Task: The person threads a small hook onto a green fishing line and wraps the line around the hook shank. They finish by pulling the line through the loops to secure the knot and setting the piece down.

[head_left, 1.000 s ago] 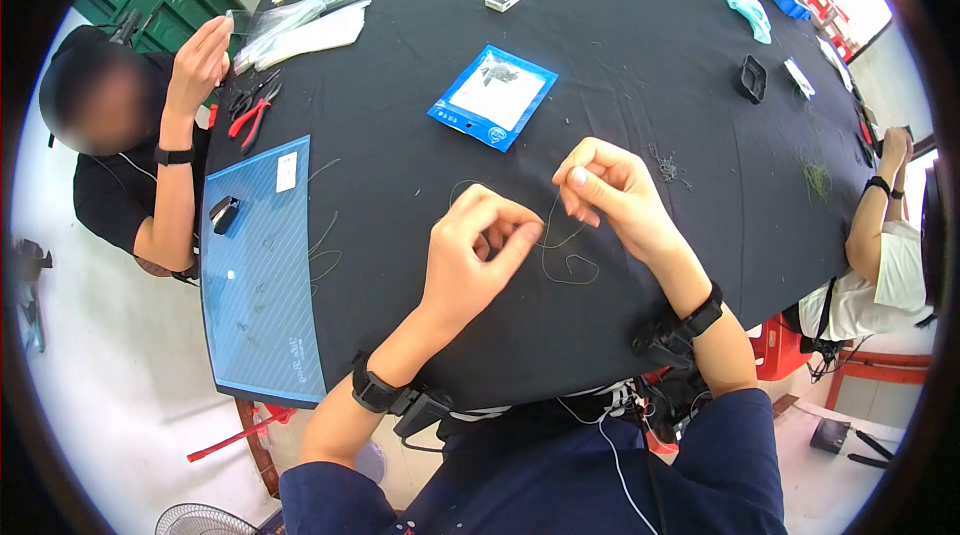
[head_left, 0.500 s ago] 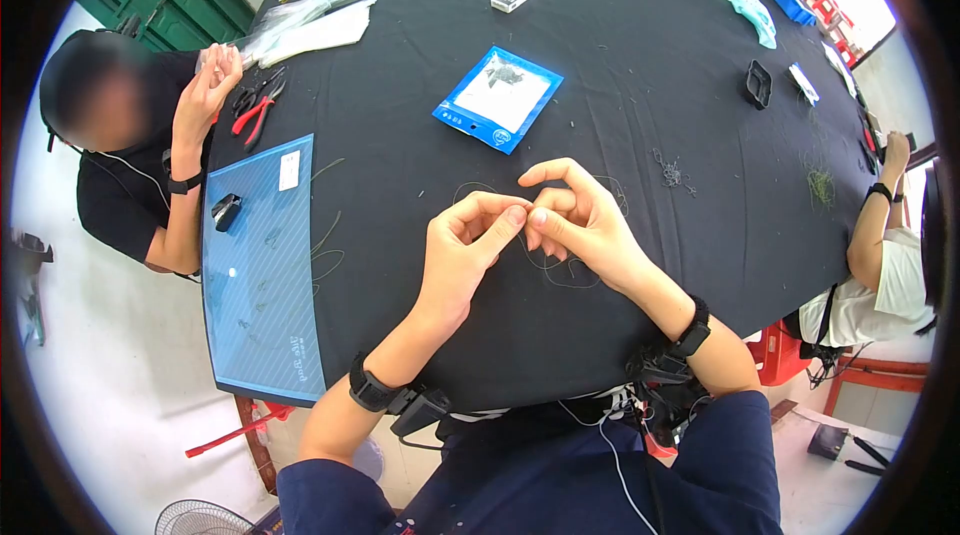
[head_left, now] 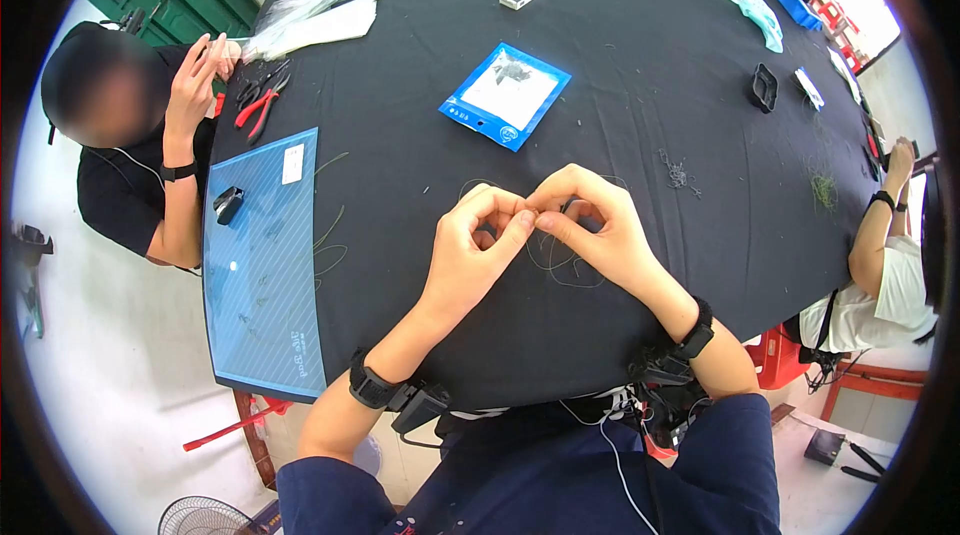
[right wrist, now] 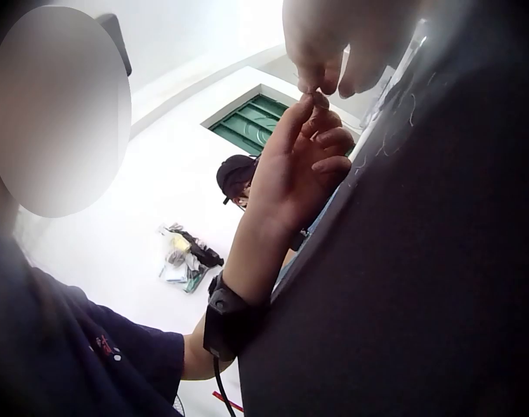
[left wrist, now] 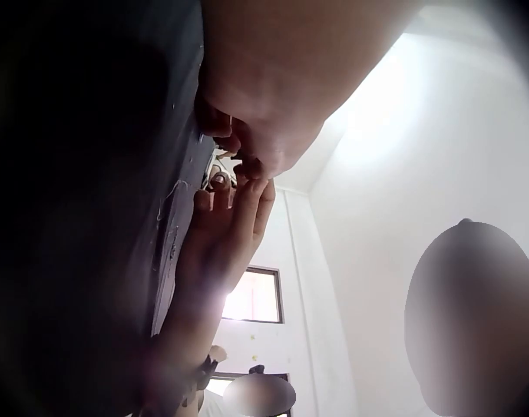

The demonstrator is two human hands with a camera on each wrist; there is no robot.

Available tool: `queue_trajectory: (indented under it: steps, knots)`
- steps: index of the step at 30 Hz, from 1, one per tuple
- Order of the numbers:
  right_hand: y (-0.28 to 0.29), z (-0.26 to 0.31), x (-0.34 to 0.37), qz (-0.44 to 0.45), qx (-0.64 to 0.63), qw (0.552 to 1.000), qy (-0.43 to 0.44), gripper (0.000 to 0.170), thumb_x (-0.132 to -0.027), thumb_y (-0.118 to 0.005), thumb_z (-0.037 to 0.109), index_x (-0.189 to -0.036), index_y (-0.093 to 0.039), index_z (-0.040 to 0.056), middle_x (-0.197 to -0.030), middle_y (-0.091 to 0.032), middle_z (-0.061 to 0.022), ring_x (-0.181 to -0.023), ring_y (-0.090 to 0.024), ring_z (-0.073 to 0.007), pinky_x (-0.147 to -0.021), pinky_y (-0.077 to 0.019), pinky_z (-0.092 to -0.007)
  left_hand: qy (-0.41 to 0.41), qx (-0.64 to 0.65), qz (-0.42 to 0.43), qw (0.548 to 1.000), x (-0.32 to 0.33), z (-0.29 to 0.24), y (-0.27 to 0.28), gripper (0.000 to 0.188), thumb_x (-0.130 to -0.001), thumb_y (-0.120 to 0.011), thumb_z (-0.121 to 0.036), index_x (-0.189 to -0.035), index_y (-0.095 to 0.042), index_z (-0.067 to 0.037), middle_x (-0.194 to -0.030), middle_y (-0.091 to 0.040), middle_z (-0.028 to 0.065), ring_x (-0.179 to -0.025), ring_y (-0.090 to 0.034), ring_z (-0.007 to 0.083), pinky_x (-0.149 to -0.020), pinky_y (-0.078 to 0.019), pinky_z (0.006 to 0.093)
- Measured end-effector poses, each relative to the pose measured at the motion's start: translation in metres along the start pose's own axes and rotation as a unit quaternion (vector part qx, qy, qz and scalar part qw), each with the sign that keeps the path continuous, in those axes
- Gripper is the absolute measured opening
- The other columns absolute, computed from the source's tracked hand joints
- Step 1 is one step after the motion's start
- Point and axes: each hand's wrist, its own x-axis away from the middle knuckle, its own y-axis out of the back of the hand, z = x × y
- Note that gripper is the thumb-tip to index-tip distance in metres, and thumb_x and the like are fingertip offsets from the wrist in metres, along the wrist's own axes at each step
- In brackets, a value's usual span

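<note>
Over the black-covered table, my left hand (head_left: 472,247) and right hand (head_left: 603,227) meet fingertip to fingertip. Both pinch a thin greenish line (head_left: 578,286), whose loose loops trail below and behind the fingers. Thumb and index of each hand come together at one spot; the bit of line right there is hidden by the fingertips. The right wrist view has the left hand (right wrist: 299,161) palm-side on, its fingertips touching those of the right hand (right wrist: 351,48). From the left wrist view, the right hand (left wrist: 217,243) reaches up to the left hand (left wrist: 273,95).
A blue-and-white packet (head_left: 508,95) lies beyond the hands. To the left is a translucent blue sheet (head_left: 265,305) bearing a small black object (head_left: 228,205), with red-handled pliers (head_left: 262,113) above. A dark tangle (head_left: 677,173) lies right. People sit at both sides.
The right hand has moved left until its fingertips met the left hand's. Its raised index finger has since bent down to the thumb. The person at left has shifted their hands.
</note>
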Motion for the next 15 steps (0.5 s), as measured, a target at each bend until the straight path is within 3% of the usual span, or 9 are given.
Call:
queue_trajectory:
  steps: [3, 6, 9, 12, 15]
  knots:
    - [0.0025, -0.0023, -0.0008, -0.009, 0.029, 0.999, 0.032, 0.011, -0.081, -0.066, 0.002, -0.091, -0.064, 0.0047, -0.088, -0.061, -0.0025, -0.073, -0.059, -0.01, -0.055, -0.0438, -0.022, 0.002, -0.043, 0.016, 0.999, 0.0005, -0.0051, 0.0021, 0.011, -0.088, -0.064, -0.012, -0.085, -0.065, -0.002, -0.082, -0.052, -0.0028, -0.072, -0.052, 0.0026, -0.056, -0.04, 0.0166]
    - [0.0008, -0.0018, -0.0009, -0.035, 0.036, 0.998, 0.035, 0.01, -0.081, -0.066, 0.0, -0.089, -0.064, 0.0047, -0.087, -0.061, -0.0027, -0.073, -0.059, -0.0105, -0.054, -0.0438, -0.0223, 0.011, 0.019, 0.044, 0.999, 0.0006, -0.0039, 0.0025, 0.014, -0.092, -0.059, -0.012, -0.098, -0.063, 0.0, -0.091, -0.057, 0.0016, -0.08, -0.058, 0.0074, -0.071, -0.0465, 0.0212]
    - [-0.0016, 0.0001, -0.0009, -0.057, 0.033, 0.998, 0.026, 0.008, -0.08, -0.065, 0.0, -0.087, -0.064, 0.0049, -0.087, -0.06, -0.0027, -0.072, -0.058, -0.0102, -0.054, -0.0437, -0.0225, 0.021, 0.114, 0.032, 0.993, 0.0007, -0.0062, -0.004, 0.023, -0.097, -0.049, -0.016, -0.111, -0.057, 0.001, -0.103, -0.059, 0.007, -0.087, -0.061, 0.0129, -0.085, -0.0462, 0.0268]
    - [-0.0018, 0.0001, -0.0005, -0.071, 0.068, 0.994, 0.039, 0.007, -0.08, -0.066, 0.0, -0.084, -0.065, 0.0051, -0.086, -0.058, -0.0022, -0.071, -0.056, -0.0095, -0.054, -0.0431, -0.0223, 0.041, 0.169, 0.06, 0.983, 0.0006, -0.0018, -0.0056, 0.029, -0.1, -0.041, -0.021, -0.116, -0.052, 0.001, -0.105, -0.062, 0.0091, -0.088, -0.061, 0.0151, -0.086, -0.0458, 0.0283]
    - [-0.002, 0.0013, -0.0009, -0.084, 0.089, 0.991, 0.045, 0.007, -0.079, -0.067, 0.0, -0.083, -0.065, 0.0054, -0.086, -0.056, -0.0015, -0.069, -0.054, -0.0085, -0.053, -0.0418, -0.0214, 0.083, 0.2, 0.107, 0.97, 0.001, -0.0056, -0.0025, 0.03, -0.101, -0.037, -0.022, -0.114, -0.054, 0.0, -0.088, -0.06, 0.0036, -0.077, -0.057, 0.0108, -0.08, -0.0451, 0.0257]
